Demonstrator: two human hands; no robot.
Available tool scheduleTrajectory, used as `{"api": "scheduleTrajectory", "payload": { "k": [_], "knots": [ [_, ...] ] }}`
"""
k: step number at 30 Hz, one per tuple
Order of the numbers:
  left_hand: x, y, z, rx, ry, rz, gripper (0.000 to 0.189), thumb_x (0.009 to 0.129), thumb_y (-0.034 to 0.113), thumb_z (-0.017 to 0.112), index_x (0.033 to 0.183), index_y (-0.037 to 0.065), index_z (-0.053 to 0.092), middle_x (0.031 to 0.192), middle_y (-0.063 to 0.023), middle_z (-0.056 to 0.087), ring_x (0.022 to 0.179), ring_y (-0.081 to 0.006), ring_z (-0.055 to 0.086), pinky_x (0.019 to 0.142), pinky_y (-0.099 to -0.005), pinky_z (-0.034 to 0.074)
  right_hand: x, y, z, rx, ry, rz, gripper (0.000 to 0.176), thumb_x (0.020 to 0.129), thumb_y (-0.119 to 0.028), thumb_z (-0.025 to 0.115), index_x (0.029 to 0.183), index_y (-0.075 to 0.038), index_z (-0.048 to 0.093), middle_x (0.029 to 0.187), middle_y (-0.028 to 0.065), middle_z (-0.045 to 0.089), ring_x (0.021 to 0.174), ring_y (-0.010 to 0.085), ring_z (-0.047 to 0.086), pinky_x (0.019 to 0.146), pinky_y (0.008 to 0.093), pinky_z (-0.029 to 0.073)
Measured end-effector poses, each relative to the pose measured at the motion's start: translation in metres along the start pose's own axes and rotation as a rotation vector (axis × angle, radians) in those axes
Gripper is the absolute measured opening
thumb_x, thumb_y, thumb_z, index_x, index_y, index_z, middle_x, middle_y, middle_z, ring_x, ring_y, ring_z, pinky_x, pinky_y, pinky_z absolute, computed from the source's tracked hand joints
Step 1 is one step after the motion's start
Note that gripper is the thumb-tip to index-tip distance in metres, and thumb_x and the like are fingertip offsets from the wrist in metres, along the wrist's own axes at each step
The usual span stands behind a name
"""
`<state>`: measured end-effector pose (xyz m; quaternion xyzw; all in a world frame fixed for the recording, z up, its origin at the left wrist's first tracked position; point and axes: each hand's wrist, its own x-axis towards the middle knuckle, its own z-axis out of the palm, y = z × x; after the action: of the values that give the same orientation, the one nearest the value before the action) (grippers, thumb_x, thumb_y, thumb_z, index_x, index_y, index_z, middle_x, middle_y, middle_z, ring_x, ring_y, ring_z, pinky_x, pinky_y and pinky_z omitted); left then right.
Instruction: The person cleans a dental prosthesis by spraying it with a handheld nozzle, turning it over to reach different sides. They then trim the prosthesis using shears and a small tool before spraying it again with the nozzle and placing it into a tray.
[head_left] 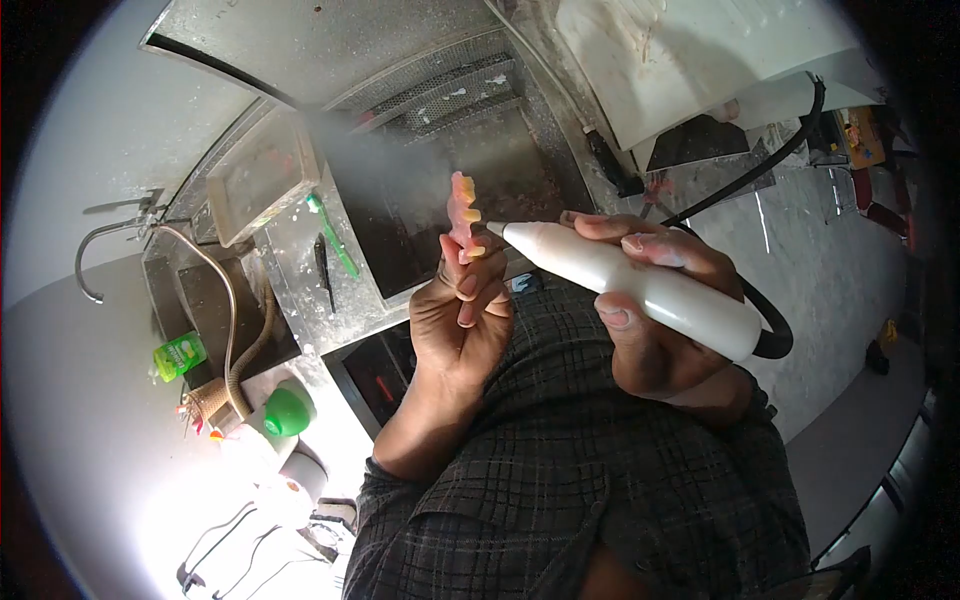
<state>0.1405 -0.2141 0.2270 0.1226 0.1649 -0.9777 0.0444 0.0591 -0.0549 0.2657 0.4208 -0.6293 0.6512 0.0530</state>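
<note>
Between the thumb and fingers of my left hand [465,310] is a partial denture [462,210], a pink base with several yellowish teeth along its right side. It is held upright above the dusty bench well. My right hand [670,290] is wrapped round a white dental handpiece [630,280]. The tool's narrow metal tip points left, close to the lower part of the denture and my left fingertips; whether it touches cannot be made out. A black cable [775,340] runs from the handpiece's rear end. Pale dust hangs in the air behind the denture.
A dusty well [400,240] with a mesh grille [450,95] lies beyond my hands. Left of it are a green toothbrush [333,235], a dark slim tool [325,272], a shallow tray [262,180], a sink [200,300], a tap [110,235] and a green bowl [288,408].
</note>
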Motion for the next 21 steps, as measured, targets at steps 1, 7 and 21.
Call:
{"api": "scheduleTrajectory", "payload": {
  "k": [1, 7, 21],
  "knots": [
    [0.0, -0.001, -0.002, 0.092, 0.012, 0.045, 0.032, 0.096, 0.008, 0.051, 0.127, 0.005, 0.047, 0.088, -0.0146, 0.054, 0.063, -0.0127, 0.051, 0.046, -0.0179, 0.043, 0.0, -0.001, -0.001, -0.008, 0.003, 0.001, 0.043, 0.082, 0.0, 0.068, 0.115, 0.009, 0.042, 0.108, 0.0288, 0.06, 0.104, 0.035, 0.063, 0.086, 0.0395, 0.055],
    [-0.003, -0.007, -0.003, 0.564, -0.045, 0.227, 0.015, 0.093, 0.015, 0.056, 0.102, 0.003, 0.056, 0.078, -0.0117, 0.059, 0.052, -0.0129, 0.052, 0.043, -0.0181, 0.045, 0.001, -0.002, -0.012, 0.03, -0.026, -0.053, 0.044, 0.082, -0.001, 0.068, 0.115, 0.009, 0.041, 0.11, 0.0302, 0.059, 0.105, 0.0354, 0.063, 0.085, 0.0395, 0.055],
    [-0.01, -0.004, -0.014, 0.783, -0.066, 0.402, 0.006, 0.087, 0.0, 0.057, 0.091, 0.003, 0.054, 0.09, -0.0112, 0.059, 0.061, -0.0149, 0.059, 0.04, -0.0201, 0.048, 0.0, -0.009, -0.015, 0.104, -0.078, -0.019, 0.044, 0.084, -0.002, 0.066, 0.117, 0.007, 0.04, 0.112, 0.0309, 0.058, 0.108, 0.0359, 0.061, 0.087, 0.0406, 0.054]
  ]
}}
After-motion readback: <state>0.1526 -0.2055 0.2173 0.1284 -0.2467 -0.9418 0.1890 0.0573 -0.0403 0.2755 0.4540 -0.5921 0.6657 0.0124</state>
